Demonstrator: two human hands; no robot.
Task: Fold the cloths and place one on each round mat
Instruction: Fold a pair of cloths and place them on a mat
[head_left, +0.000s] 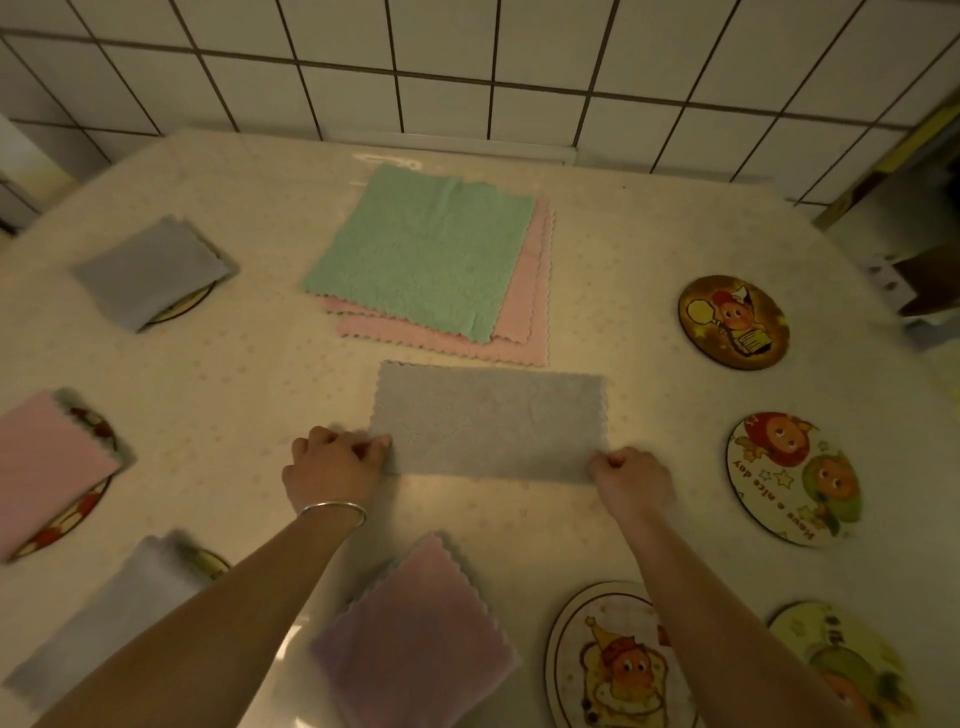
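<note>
A grey cloth (488, 421), folded into a wide rectangle, lies flat in the middle of the table. My left hand (332, 465) pinches its near left corner and my right hand (631, 480) pinches its near right corner. Behind it sits a stack of unfolded cloths, a green cloth (423, 249) on top of pink cloths (530, 312). Folded cloths cover mats on the left: a grey one (148, 270), a pink one (47, 462), a pale grey one (104, 618). A folded pink cloth (415, 639) lies near me. Bare round mats (732, 322) (795, 478) (618, 660) (841, 665) sit on the right.
The table (623, 260) has a pale dotted cover and stands against a white tiled wall (467, 62). Its right edge runs diagonally near dark objects (924, 280) beside the table. A bracelet (332, 509) circles my left wrist.
</note>
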